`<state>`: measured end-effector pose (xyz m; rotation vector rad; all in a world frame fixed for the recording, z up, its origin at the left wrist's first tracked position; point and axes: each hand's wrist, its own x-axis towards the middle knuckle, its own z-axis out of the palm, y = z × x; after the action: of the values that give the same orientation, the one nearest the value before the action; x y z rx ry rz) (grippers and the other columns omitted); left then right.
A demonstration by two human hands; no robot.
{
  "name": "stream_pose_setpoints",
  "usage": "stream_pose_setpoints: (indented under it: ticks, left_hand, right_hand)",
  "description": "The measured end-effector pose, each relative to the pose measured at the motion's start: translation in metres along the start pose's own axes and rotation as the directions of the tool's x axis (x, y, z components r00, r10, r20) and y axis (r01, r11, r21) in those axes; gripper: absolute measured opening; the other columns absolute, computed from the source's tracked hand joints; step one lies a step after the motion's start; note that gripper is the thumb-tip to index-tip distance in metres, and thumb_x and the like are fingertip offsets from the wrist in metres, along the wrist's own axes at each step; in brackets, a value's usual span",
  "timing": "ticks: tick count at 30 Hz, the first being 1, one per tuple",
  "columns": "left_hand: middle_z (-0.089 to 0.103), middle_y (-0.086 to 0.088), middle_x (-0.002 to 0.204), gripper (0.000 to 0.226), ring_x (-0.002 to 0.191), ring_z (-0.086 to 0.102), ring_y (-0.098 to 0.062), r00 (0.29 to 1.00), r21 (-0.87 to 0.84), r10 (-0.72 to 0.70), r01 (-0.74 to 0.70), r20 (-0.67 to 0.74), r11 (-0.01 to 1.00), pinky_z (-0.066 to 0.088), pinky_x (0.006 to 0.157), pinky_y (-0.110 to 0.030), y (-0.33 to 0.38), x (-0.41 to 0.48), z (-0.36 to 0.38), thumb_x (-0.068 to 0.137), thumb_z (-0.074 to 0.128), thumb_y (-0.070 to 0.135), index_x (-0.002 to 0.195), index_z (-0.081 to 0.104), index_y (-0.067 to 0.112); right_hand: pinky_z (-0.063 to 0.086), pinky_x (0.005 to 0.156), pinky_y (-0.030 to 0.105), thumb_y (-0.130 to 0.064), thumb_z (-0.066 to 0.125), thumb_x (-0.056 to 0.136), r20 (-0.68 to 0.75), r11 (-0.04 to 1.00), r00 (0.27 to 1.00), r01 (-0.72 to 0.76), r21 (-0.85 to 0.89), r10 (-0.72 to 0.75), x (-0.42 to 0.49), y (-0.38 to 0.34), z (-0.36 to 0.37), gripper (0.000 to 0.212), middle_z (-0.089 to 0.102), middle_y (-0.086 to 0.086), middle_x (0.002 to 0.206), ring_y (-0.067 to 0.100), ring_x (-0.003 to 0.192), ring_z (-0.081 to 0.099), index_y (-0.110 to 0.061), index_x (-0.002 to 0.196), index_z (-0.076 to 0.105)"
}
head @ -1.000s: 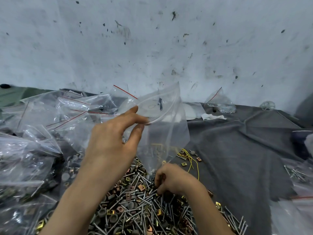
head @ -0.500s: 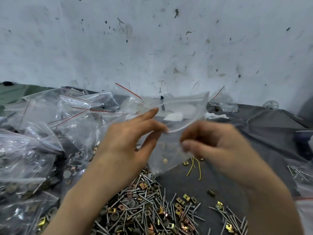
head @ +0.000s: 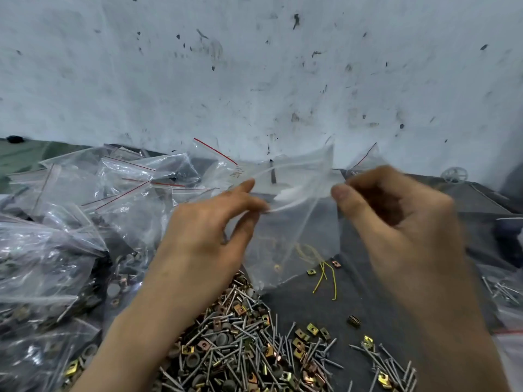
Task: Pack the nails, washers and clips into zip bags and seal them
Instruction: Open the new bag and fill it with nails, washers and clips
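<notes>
Lying heaped at the far left, filled zip bags point(head: 56, 236) with red seal lines crowd the grey cloth point(head: 325, 304), hardware showing through the plastic. Next to them the left hand point(head: 209, 239) is raised above the cloth, thumb and forefinger pinching the near lip of a clear zip bag point(head: 291, 222), which hangs from that grip with its mouth bowed open. Below the hand and the bag spreads a loose heap of nails point(head: 243, 338), grey washers point(head: 195, 360) and brass-coloured clips point(head: 311, 329). A bent yellow wire point(head: 325, 275) lies on the cloth beside the bag's bottom. At the right the right hand point(head: 396, 222) hovers by the bag's right edge, fingers curled inward and thumb tip near the plastic; it is blurred, so I cannot tell whether it grips anything or touches the bag.
</notes>
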<state>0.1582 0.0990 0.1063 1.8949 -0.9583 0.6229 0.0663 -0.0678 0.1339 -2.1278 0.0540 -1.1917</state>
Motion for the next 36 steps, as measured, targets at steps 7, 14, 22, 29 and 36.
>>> stream_pose_setpoints:
  ticks: [7, 14, 22, 29, 36]
  left_hand:
    - [0.061, 0.014, 0.124, 0.023, 0.097, 0.058, 0.002, 0.991, 0.022, -0.127, 0.128, -0.046, 0.991, 0.036, 0.062, 0.003, -0.001, 0.003, -0.006, 0.084, 0.059, 0.024, 0.084, 0.061, 0.047]
    - [0.062, 0.011, 0.124, 0.020, 0.103, 0.053, 0.008, 0.991, 0.038, -0.123, 0.125, -0.045, 0.991, 0.034, 0.060, 0.004, -0.001, 0.002, -0.005, 0.085, 0.065, 0.013, 0.089, 0.072, 0.031]
    - [0.063, 0.009, 0.123, 0.019, 0.116, 0.042, 0.014, 0.995, 0.032, -0.094, 0.094, -0.016, 0.995, 0.035, 0.075, 0.004, -0.002, 0.001, -0.006, 0.086, 0.065, 0.010, 0.091, 0.073, 0.027]
    - [0.063, 0.009, 0.122, 0.019, 0.109, 0.052, 0.008, 0.995, 0.011, -0.102, 0.103, -0.016, 0.995, 0.034, 0.065, 0.005, 0.000, 0.001, -0.007, 0.085, 0.065, 0.011, 0.090, 0.072, 0.028]
    - [0.059, 0.023, 0.113, 0.017, 0.111, 0.044, 0.023, 0.999, -0.002, -0.047, 0.047, 0.016, 0.999, 0.034, 0.071, 0.006, 0.002, 0.002, -0.006, 0.085, 0.067, 0.009, 0.089, 0.074, 0.024]
  right_hand:
    - [0.053, 0.068, 0.026, -0.016, 0.064, 0.086, 0.692, 0.823, 0.485, -0.112, -0.557, 0.534, -0.014, 0.038, 0.058, 0.010, 0.069, 0.008, 0.094, 0.020, 0.079, 0.066, -0.011, 0.094, 0.069]
    - [0.049, 0.084, 0.036, -0.005, 0.054, 0.088, 0.668, 0.741, 0.406, -0.032, -0.671, 0.623, -0.043, 0.076, 0.112, 0.022, 0.057, 0.019, 0.116, 0.035, 0.106, 0.059, -0.001, 0.109, 0.059]
    - [0.048, 0.085, 0.038, -0.004, 0.055, 0.087, 0.647, 0.732, 0.429, -0.052, -0.679, 0.631, -0.049, 0.086, 0.125, 0.021, 0.053, 0.016, 0.116, 0.035, 0.107, 0.056, -0.005, 0.109, 0.054]
    - [0.045, 0.084, 0.037, -0.013, 0.059, 0.087, 0.610, 0.699, 0.470, -0.021, -0.715, 0.638, -0.045, 0.072, 0.121, 0.029, 0.054, 0.013, 0.119, 0.033, 0.112, 0.054, -0.008, 0.114, 0.055]
    - [0.043, 0.056, 0.016, -0.018, 0.067, 0.069, 0.585, 0.961, 0.785, -0.275, 0.037, 0.202, -0.004, 0.011, 0.032, 0.006, 0.063, -0.005, 0.065, 0.001, 0.057, 0.053, -0.022, 0.072, 0.063]
